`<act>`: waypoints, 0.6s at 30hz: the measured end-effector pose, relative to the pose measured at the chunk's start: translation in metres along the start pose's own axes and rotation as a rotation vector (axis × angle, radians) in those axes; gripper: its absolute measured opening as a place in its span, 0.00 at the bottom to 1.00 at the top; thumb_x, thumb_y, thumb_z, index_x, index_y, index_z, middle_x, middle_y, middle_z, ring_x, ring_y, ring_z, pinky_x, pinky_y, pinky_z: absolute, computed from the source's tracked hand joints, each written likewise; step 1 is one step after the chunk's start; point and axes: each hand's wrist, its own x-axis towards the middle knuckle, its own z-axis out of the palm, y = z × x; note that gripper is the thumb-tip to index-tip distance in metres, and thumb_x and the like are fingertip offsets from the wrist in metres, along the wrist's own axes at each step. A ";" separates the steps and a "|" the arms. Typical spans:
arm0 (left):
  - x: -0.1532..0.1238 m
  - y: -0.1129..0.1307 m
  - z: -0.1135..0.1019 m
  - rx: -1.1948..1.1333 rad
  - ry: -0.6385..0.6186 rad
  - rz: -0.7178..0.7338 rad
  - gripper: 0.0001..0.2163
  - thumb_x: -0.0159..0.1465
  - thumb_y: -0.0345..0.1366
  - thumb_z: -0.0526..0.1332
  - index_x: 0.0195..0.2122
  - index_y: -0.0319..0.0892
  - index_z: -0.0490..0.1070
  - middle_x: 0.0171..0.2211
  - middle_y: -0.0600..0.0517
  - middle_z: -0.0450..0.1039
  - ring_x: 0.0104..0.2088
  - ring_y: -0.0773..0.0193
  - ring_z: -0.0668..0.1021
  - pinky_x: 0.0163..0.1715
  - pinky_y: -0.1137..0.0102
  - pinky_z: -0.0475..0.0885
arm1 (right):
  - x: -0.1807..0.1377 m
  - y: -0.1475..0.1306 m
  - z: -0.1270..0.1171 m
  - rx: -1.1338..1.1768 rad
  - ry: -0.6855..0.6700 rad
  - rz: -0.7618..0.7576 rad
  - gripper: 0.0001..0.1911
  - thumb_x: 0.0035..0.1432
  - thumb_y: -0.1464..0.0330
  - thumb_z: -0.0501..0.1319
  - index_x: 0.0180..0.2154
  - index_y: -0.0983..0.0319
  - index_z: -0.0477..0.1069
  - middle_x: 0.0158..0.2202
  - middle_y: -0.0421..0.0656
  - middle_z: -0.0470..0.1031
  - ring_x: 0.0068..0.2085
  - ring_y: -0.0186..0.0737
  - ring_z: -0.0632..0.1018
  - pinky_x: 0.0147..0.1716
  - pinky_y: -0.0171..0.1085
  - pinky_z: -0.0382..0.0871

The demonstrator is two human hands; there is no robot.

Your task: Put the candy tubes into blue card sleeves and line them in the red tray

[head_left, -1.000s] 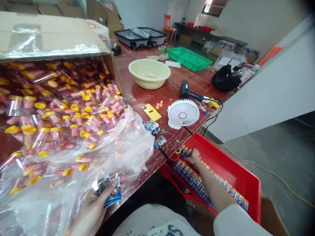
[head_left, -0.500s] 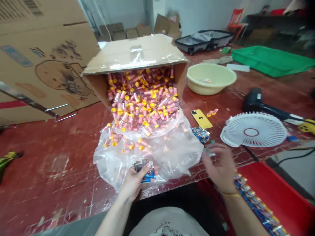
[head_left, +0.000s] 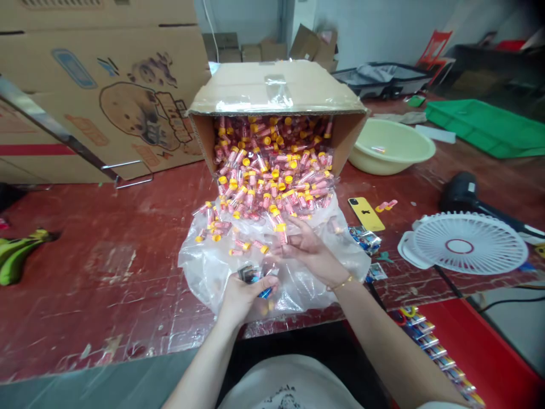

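A cardboard box lies on its side, and several small clear tubes with yellow caps spill from it onto a clear plastic bag. My left hand is closed round a small stack of printed cards at the bag's near edge. My right hand reaches over the bag into the spilled tubes, and its fingers pinch one tube with a yellow cap.
On the red table lie a yellow phone, loose cards, a white fan, a cream basin, a black heat gun and a green tray. A red bin with rows of packets sits low right. Big cartons stand at left.
My view has swung left from the red bin to the box. My right hand left the bin, crossed to the bag and took hold of a tube. My left hand still holds the cards.
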 end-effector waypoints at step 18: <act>0.001 0.006 0.040 -0.256 -0.077 -0.216 0.24 0.45 0.43 0.74 0.39 0.33 0.74 0.32 0.44 0.75 0.29 0.60 0.77 0.26 0.70 0.74 | -0.041 0.003 0.001 -0.090 -0.048 -0.124 0.28 0.49 0.64 0.69 0.46 0.58 0.56 0.42 0.44 0.68 0.44 0.40 0.73 0.42 0.41 0.73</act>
